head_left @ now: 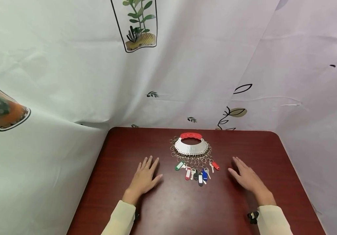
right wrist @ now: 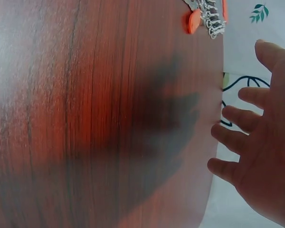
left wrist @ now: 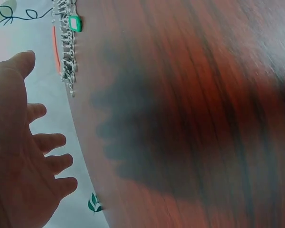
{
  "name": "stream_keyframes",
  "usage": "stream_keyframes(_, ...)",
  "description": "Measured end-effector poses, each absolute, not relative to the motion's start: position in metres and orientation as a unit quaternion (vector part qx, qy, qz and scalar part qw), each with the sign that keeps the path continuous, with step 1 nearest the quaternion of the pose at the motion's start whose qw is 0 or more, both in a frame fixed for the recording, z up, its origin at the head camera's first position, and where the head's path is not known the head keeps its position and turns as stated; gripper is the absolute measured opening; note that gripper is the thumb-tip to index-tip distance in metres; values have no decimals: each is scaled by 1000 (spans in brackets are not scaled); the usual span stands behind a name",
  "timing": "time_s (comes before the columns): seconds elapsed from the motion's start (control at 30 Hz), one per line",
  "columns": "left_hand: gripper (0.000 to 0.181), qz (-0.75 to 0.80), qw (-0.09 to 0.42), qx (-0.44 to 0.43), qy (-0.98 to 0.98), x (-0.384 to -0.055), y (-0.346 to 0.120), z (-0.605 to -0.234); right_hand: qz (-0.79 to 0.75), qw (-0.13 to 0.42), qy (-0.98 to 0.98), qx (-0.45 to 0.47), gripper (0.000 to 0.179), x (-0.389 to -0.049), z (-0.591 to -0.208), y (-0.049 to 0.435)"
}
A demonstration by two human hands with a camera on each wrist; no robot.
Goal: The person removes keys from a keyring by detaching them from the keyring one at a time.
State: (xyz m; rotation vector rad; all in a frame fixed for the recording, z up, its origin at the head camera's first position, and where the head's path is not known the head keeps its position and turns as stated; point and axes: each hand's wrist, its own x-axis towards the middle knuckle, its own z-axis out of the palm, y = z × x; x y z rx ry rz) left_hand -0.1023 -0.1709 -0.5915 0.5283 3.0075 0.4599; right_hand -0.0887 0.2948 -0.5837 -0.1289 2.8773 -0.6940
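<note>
While the left hand (head_left: 145,179) and the right hand (head_left: 249,178) both hold nothing, with their fingers loosely extended, I can see between them, further back on the desk (head_left: 168,210), a curved white plate (head_left: 190,149) with a red strip (head_left: 191,135) closing it at the far side. Many small metal rings (head_left: 196,160) hang along its edge, and at the near side lie several keys (head_left: 193,173) with plastic tags: green (head_left: 179,165), pinkish red (head_left: 188,173), dark, blue (head_left: 205,176) and red (head_left: 215,165). The red tag is nearest to the right hand, the green one to the left, and neither is touched. In my wrist views, the hands appear raised above the desk, their shadows falling on it. Behind hangs a white cloth (head_left: 68,75) with printed plants.
</note>
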Motion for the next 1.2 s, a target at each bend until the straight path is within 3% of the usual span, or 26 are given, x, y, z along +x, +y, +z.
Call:
stream_keyframes(0.3, 74, 169, 25, 171, 970, -104, -154, -589, -259, 56, 962, -56, 67, -105, -589, 284)
stream_keyframes(1.2, 68, 217, -13, 198, 956, -114, -78, -593, -331, 56, 942, -9, 48, -138, -603, 252)
